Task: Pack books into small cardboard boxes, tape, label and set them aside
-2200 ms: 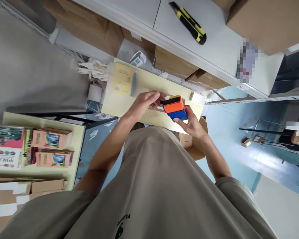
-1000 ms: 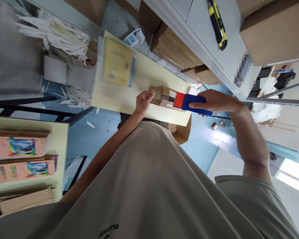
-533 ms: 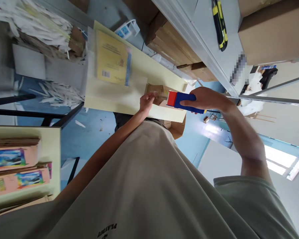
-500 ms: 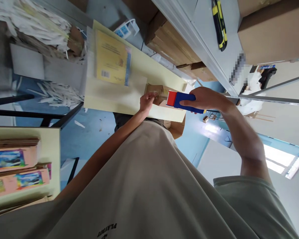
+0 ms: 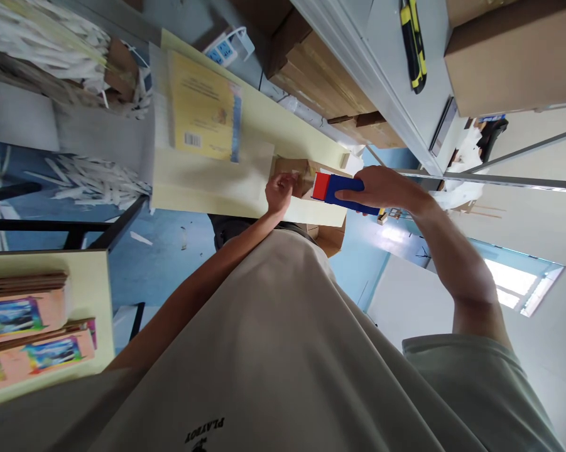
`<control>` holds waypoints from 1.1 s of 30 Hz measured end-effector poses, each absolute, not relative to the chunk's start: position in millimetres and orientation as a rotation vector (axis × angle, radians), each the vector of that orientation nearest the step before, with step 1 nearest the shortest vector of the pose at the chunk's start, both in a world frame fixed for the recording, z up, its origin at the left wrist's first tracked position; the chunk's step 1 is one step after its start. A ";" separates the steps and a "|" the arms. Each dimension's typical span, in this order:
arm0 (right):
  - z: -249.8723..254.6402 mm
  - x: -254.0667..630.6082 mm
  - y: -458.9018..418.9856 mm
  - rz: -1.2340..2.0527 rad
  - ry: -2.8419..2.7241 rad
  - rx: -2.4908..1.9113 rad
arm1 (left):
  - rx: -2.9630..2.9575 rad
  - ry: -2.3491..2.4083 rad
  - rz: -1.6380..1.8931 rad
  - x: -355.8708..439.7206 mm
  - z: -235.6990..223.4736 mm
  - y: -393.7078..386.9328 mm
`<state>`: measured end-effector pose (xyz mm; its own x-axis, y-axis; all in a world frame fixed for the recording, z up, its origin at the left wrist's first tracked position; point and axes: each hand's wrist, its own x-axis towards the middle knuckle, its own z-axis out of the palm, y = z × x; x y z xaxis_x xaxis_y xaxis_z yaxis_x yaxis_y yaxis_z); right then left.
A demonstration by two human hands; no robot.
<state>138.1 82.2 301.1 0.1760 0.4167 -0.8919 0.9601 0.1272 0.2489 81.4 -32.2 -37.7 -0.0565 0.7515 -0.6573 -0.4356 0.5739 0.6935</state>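
Note:
My right hand (image 5: 370, 187) grips a blue-and-red tape dispenser (image 5: 346, 192), its red end pointing left over a small brown cardboard box (image 5: 289, 166). The box lies on a pale yellow tabletop (image 5: 207, 199) and is partly covered by my hands and the dispenser. My left hand (image 5: 279, 191) is at the box's near left side with its fingertips pinched together; whatever is between them is too small to tell. A yellow printed packet (image 5: 202, 107) with a barcode lies on the table to the left.
A grey shelf (image 5: 372, 56) at upper right carries a yellow-and-black utility knife (image 5: 413, 47) and a large carton (image 5: 513, 59). Cartons (image 5: 325, 75) and a power strip (image 5: 226, 49) are behind the table. Pink printed boxes (image 5: 38, 358) stack on a lower-left table.
The whole view has shifted slightly. My right hand and the dispenser stay over the box, and my left fingers remain pinched at its side.

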 end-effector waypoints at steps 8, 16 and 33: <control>302.1 145.4 83.2 -0.692 1.405 1.461 | 0.359 1.310 1.007 64.5 -22.1 -34.6; 299.5 139.2 82.1 -0.732 1.386 1.440 | 1.022 1.095 1.034 57.7 -1.8 -48.8; 298.7 152.0 71.4 -0.721 1.454 1.419 | 1.302 1.020 0.910 53.4 -20.5 -24.4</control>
